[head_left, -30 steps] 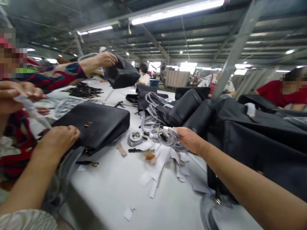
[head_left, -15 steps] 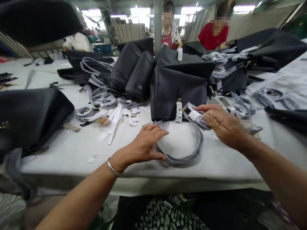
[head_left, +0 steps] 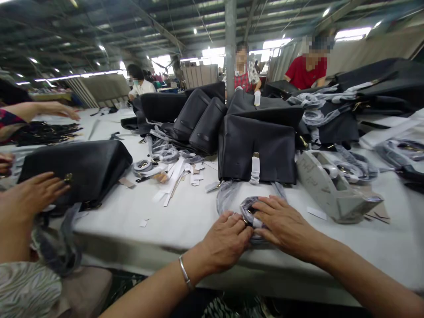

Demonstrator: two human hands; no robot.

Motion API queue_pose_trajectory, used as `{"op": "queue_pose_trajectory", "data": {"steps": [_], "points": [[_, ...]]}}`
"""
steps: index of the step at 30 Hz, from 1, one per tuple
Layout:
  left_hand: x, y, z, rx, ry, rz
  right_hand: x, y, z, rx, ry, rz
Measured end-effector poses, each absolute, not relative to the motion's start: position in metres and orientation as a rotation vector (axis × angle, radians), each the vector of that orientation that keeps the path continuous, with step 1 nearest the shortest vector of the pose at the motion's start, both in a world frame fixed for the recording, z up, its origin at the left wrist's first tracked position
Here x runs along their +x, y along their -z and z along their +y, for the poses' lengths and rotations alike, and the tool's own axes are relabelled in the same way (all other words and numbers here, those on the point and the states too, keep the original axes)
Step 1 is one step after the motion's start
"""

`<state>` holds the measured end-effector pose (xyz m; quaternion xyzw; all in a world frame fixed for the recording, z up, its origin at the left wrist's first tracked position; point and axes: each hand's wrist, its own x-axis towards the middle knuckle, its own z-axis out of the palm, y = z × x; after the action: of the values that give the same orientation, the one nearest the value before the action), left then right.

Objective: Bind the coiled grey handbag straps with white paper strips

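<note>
1. The left hand (head_left: 225, 240) and right hand (head_left: 281, 223) met at the table's (head_left: 185, 221) near edge, fingers curled and pinching a coiled, plastic-wrapped strap (head_left: 247, 207).
2. The strap lay just before an upright black bag (head_left: 258, 148); a grey tape dispenser (head_left: 331, 185) sat near its right.
3. At left, a co-worker's hand (head_left: 29, 196) touched another bag (head_left: 76, 170).

A grey tape dispenser (head_left: 333, 191) stands on the white counter (head_left: 185, 216). Paper scraps (head_left: 175, 176) lie left of it, black bags (head_left: 202, 119) behind. A co-worker's hand (head_left: 28, 198) touches another bag (head_left: 76, 170).
</note>
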<state>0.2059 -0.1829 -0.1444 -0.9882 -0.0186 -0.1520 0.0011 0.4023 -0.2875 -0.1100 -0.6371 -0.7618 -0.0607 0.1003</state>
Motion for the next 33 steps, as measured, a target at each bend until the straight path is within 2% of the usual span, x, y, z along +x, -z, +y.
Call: {"op": "queue_pose_trajectory", "data": {"steps": [3,7,12,19,25,30,33], "points": [[0.199,0.140,-0.171,-3.169,0.487,-0.002,0.390,0.124,-0.284,-1.966,0.271,-2.138],[0.196,0.144,-0.165,-3.219,0.603,0.045,0.383,0.132,-0.283,-2.094,0.148,-2.022],[0.198,0.152,-0.170,-3.251,0.812,0.095,0.379,0.118,-0.288,-1.995,-0.074,-2.151],[0.201,0.147,-0.176,-3.179,0.930,0.122,0.386,0.106,-0.292,-1.904,-0.118,-2.309],[0.205,0.150,-0.171,-3.266,0.814,0.136,0.396,0.101,-0.303,-1.785,-0.156,-2.311],[0.206,0.151,-0.169,-3.297,0.838,0.197,0.422,0.092,-0.308,-1.833,-0.011,-2.220],[0.204,0.150,-0.171,-3.266,0.808,0.165,0.435,0.091,-0.293,-1.809,-0.152,-2.054]]}}
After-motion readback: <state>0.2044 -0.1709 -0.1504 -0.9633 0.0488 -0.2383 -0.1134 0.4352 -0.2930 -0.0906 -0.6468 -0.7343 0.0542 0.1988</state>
